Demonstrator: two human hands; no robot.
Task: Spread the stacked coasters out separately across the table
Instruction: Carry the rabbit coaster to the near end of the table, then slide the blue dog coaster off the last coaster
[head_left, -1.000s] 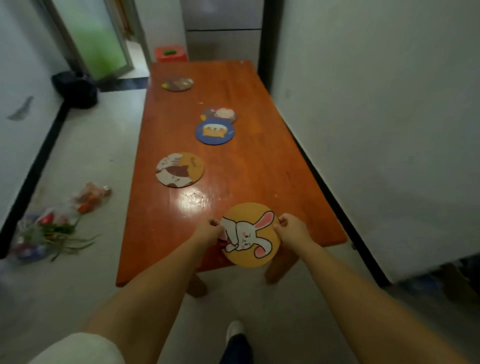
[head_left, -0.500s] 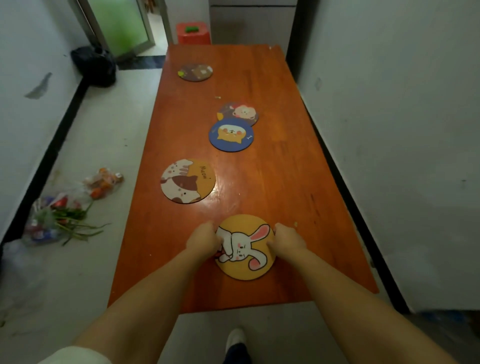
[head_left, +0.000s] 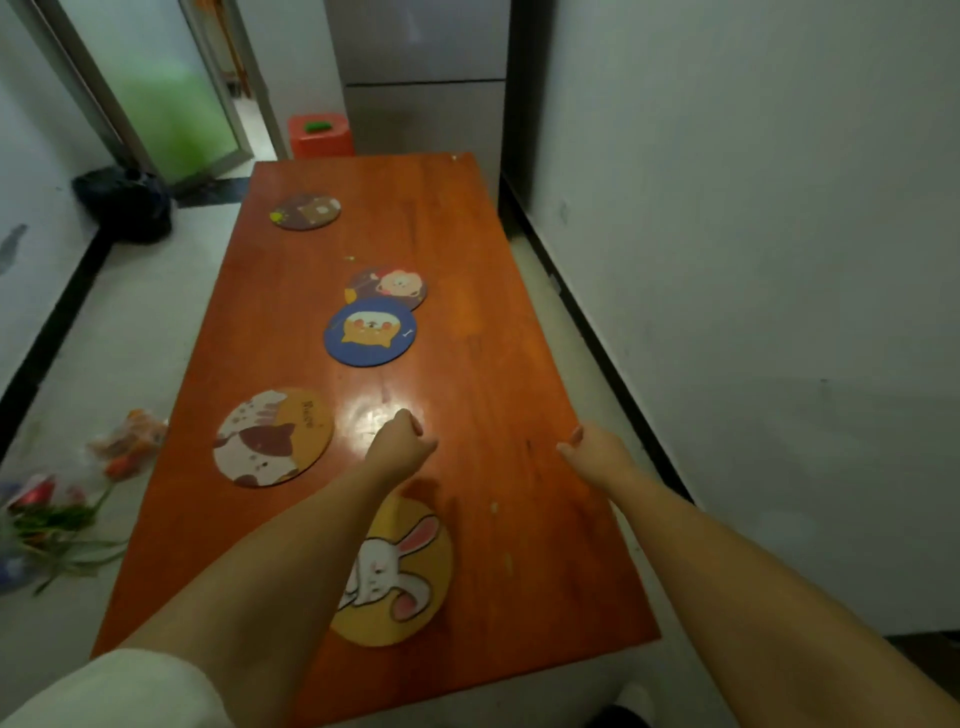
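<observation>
Hovering over the orange wooden table (head_left: 509, 364), both hands are empty and lifted off the coasters. Left hand (head_left: 402, 444) is curling loosely into a fist, fingers together, gripping nothing; it is hanging above bare tabletop just past the rabbit coaster (head_left: 410, 566). Right hand (head_left: 592, 448) is sitting out toward the table's right edge, fingers also curled in, thumb tip showing, nothing clamped.

Rabbit coaster is lying flat at the near end of the table, partly hidden under the left forearm, well clear of the near edge, so it is not going to slide off. Cat coaster (head_left: 274, 436) is lying flat to the left, apart from the rabbit one. That looks deliberate, each piece getting its own patch of wood.

Blue dog coaster (head_left: 370, 332) is sitting mid-table, and the dark round-faced animal coaster (head_left: 387, 287) is right behind it, the blue rim overlapping or at least touching its near edge; cannot tell which. Brown bear coaster (head_left: 306, 211) is alone at the far left end, well apart from everything.

Judging by layout, no stack is visible anywhere, so the spreading looks nearly finished. The pair in the middle is the one weak spot: those two are not reading as properly separate, and nudging one sideways would fix it. Empty right half of the table is offering room for that. Hands being free and raised fits either reaching forward to that pair or finishing up.
</observation>
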